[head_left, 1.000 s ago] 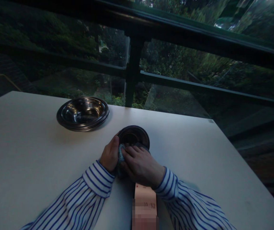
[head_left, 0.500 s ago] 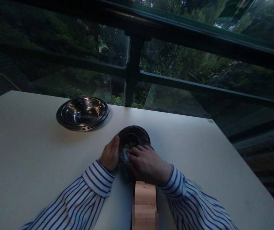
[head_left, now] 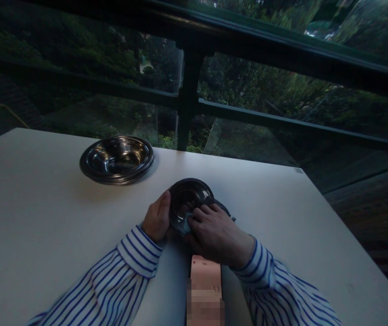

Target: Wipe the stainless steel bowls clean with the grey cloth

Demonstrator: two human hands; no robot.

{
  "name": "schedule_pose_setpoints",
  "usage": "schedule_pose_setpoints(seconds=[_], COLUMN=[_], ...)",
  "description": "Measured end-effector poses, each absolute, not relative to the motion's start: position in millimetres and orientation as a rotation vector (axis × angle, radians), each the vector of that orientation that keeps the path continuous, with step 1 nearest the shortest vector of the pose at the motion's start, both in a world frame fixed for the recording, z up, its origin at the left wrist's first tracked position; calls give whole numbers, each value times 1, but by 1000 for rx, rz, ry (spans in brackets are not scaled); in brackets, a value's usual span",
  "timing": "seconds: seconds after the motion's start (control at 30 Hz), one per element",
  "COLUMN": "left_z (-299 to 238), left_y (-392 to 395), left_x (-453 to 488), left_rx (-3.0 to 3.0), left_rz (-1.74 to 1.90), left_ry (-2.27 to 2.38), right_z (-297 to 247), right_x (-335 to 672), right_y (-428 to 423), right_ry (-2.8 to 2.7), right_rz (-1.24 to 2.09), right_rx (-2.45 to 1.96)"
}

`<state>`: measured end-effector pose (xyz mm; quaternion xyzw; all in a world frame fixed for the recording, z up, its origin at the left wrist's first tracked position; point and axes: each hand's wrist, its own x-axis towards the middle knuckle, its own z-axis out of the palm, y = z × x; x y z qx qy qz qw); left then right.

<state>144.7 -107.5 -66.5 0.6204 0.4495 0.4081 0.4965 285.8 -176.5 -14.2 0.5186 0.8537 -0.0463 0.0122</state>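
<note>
Hand (head_left: 217, 232) holding cloth (head_left: 186, 223); screen marks (head_left: 217, 289) blurred.

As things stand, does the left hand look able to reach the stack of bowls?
Probably not: the left hand holds the small dark bowl by its side. The way itself looks open: no object shows between that hand and the stack.

You're at a white table (head_left: 44, 194) beside glass panes (head_left: 248, 140) in dark framing (head_left: 189, 104), greenery (head_left: 241, 81) past the table's far edge. Windowside or glazed terrace, can't tell which. Stacked metal bowls (head_left: 116, 160) on the table hint at kitchen or dining.
</note>
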Motion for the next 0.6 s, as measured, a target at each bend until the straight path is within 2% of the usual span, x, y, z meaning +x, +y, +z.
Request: schedule_pose_setpoints(seconds=[0.3, 0.6], left_z=[-65, -64], left_y=[-107, -106], left_x=[144, 146], left_rx=[1555, 1553], left_rz=[950, 951], left_ry=[1236, 1221], right_z=[-21, -18], right_x=[276, 278], right_y=[-171, -173], right_ry=[2798, 2755], right_rz=[-223, -157], right_rx=[1602, 1605])
